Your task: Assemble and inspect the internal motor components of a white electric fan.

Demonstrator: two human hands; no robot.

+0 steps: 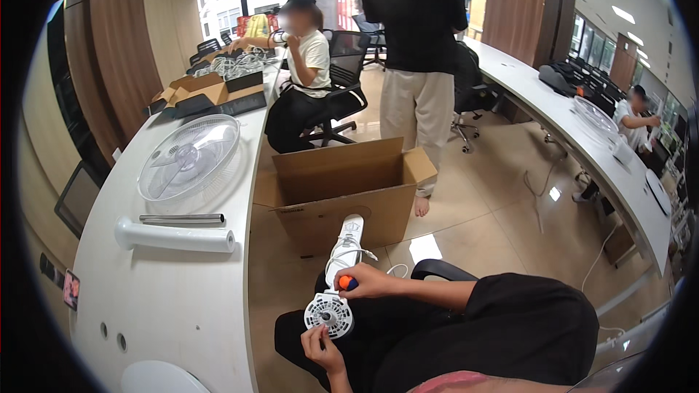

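Note:
A white fan motor unit (328,316) with a round slotted front and a dark central shaft rests over my lap. My left hand (322,350) has its fingers closed on the lower rim of this front, near the shaft. My right hand (370,281) grips a screwdriver (349,283) by its orange and dark blue handle, at the neck of the unit; its tip is hidden. From there a white stem (352,235) extends away from me, with a white power cord (345,252) looped around it.
A large open cardboard box (342,207) stands on the floor ahead. On the white table (182,298) at left lie a fan cage (191,156), a white tube (175,239) and a metal pipe (182,218). One person (415,29) stands beyond the box; another (309,65) sits at the table.

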